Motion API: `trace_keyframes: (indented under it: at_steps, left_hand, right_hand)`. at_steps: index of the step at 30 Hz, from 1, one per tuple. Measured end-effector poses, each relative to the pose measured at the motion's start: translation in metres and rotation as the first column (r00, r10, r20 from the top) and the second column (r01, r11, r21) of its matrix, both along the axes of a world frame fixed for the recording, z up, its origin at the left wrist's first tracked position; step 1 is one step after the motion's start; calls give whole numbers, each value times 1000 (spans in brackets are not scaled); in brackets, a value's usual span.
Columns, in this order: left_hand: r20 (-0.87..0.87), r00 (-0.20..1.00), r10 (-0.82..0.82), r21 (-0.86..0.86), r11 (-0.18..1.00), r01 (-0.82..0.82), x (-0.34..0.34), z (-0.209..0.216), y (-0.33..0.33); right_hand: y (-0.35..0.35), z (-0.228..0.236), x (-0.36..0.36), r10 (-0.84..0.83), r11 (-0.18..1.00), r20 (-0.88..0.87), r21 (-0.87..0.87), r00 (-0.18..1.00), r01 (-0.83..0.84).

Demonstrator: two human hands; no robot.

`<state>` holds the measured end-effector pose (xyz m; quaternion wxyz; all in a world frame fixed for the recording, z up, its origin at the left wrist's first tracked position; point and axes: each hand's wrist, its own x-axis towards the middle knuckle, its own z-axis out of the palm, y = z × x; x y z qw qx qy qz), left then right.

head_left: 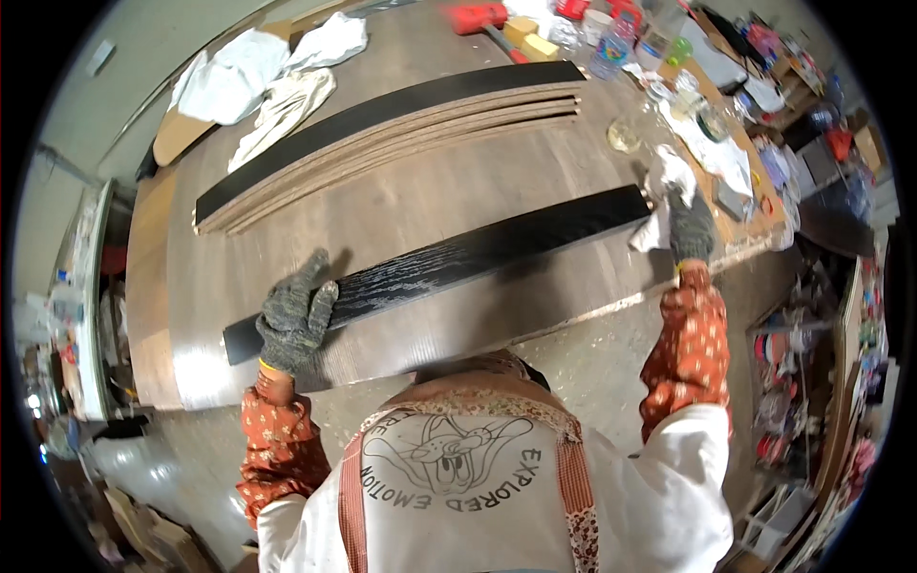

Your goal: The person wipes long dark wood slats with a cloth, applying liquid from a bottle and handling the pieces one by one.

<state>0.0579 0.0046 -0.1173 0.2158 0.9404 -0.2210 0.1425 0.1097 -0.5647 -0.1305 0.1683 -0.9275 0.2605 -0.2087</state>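
A long black board (pixel 487 250) with wood grain lies slantwise across the table in front of me. Whitish streaks show on its top, left of the middle. My left hand (pixel 298 315), in a dark grey knit glove, rests over the board near its left end with the fingers spread. Beyond the board's right end, my right hand (pixel 692 227) in a matching glove is closed on a crumpled white cloth (pixel 655 229). The cloth hangs beside the board's end; my right fingertips are partly hidden by it.
Behind lies a stack of boards (pixel 401 143), its top one black. White rags (pixel 234 76) sit at the back left. A red-headed mallet (pixel 478 19), yellow sponges (pixel 530 40), a plastic bottle (pixel 611 50) and a glass jar (pixel 624 136) stand at the back right of the table (pixel 564 296).
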Motion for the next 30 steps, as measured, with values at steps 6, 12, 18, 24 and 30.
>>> trace_keyframes:
  at_steps: [6, 12, 18, 24, 30]
  left_hand:
    - [-1, 994, 110, -489, 867, -96, -15, 24, -80]
    - [131, 979, -157, -296, 936, 190, 2, 2, -190]
    - [276, 961, -17, 150, 988, -26, 13, -30, -206]
    - [330, 930, 163, 253, 934, -253, -13, -51, -152]
    - [231, 780, 581, 215, 751, -624, -79, -52, 45]
  right_hand:
    - [117, 62, -15, 576, 800, 392, -91, 717, -593]
    - [201, 53, -29, 889, 457, -131, 332, 439, -825]
    - [142, 36, -4, 808, 271, 365, 466, 462, -842]
    - [130, 5, 11, 838, 504, -137, -174, 528, -846]
    - [129, 2, 14, 840, 477, -159, -240, 519, -846]
